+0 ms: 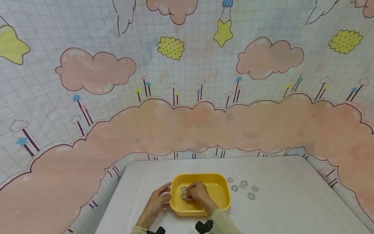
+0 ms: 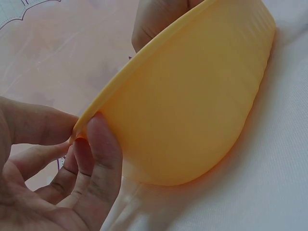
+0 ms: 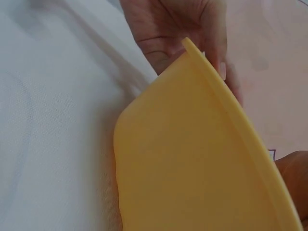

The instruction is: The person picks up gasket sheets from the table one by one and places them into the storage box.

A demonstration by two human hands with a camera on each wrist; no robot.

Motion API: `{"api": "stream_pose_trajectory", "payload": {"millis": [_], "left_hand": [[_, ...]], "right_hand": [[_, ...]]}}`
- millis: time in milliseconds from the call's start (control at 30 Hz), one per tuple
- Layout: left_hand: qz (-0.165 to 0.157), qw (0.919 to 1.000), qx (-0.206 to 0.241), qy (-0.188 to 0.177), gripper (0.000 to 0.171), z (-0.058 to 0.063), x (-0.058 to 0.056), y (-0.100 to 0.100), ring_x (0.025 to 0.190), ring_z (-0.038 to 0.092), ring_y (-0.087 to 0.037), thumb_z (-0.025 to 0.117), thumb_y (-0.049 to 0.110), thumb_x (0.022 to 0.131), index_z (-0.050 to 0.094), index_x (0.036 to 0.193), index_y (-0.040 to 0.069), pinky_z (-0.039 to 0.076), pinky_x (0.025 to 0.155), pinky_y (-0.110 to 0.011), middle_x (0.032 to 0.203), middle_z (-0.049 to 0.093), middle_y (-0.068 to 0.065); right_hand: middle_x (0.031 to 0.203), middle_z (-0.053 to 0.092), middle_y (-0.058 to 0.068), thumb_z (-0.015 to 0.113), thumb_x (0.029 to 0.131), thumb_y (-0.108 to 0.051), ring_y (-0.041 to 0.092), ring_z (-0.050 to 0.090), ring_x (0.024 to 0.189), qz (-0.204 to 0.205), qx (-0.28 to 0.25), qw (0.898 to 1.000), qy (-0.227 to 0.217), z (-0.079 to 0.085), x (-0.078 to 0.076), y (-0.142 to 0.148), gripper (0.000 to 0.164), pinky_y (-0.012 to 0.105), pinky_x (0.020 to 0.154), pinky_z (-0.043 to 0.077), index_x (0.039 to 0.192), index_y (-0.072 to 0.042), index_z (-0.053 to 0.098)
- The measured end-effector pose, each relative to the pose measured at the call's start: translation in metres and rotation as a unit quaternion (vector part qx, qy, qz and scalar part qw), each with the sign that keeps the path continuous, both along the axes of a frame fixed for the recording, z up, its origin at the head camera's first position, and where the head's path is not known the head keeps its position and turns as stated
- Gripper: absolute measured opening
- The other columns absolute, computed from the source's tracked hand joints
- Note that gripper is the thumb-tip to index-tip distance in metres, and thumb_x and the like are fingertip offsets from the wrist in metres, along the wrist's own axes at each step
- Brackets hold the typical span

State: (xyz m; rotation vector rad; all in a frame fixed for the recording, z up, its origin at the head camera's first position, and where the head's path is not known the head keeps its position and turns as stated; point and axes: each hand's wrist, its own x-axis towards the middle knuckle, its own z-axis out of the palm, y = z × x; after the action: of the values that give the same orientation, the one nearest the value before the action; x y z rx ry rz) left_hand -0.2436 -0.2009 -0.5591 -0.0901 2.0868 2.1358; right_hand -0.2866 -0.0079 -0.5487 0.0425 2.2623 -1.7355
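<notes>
A yellow plastic tray [image 1: 214, 213] stands on the white table. At its left end my left hand [image 1: 155, 204] pinches the rim; in the left wrist view the thumb lies against the outer wall and other fingers [image 2: 41, 126] meet the rim. My right hand [image 1: 200, 194] reaches down inside the tray, fingers bent, beside translucent flat rings [image 1: 183, 188] lying at its left side. Whether a ring is between the right fingertips I cannot tell. In the right wrist view the tray wall [image 3: 192, 159] hides most of that hand.
Several translucent rings [image 1: 251, 196] lie on the white table [image 1: 280, 182] to the right of the tray. Behind the table hangs a cloth [image 1: 204, 126] printed with clouds and stars. Black wrist cameras [image 1: 204, 226] sit at both cuffs.
</notes>
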Motion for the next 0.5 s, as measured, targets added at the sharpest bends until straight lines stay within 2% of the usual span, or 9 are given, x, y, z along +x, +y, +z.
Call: {"api": "stream_pose_trajectory", "payload": {"millis": [233,500], "left_hand": [[0.002,1.0,-0.005,-0.004,0.063,0.0013,-0.0022,-0.0005,0.084,0.06,-0.014,0.058,0.003,0.09,0.037,0.149,0.0,0.054,0.067,-0.029,0.127,0.047,-0.016],[0.0,1.0,-0.006,-0.004,0.064,0.0004,-0.0041,-0.0017,0.085,0.061,-0.015,0.059,0.003,0.089,0.037,0.149,0.0,0.054,0.066,-0.028,0.126,0.048,-0.015]], "right_hand": [[0.081,0.066,0.011,0.069,0.082,0.006,0.014,0.067,0.058,0.005,0.021,1.0,0.002,0.0001,-0.0004,-0.0031,0.007,0.027,0.059,0.059,0.089,0.004,0.07],[0.074,0.064,0.009,0.068,0.079,0.006,0.014,0.064,0.056,0.012,0.02,0.999,0.034,-0.0017,0.0,-0.0015,0.009,0.027,0.056,0.058,0.087,0.004,0.07]]}}
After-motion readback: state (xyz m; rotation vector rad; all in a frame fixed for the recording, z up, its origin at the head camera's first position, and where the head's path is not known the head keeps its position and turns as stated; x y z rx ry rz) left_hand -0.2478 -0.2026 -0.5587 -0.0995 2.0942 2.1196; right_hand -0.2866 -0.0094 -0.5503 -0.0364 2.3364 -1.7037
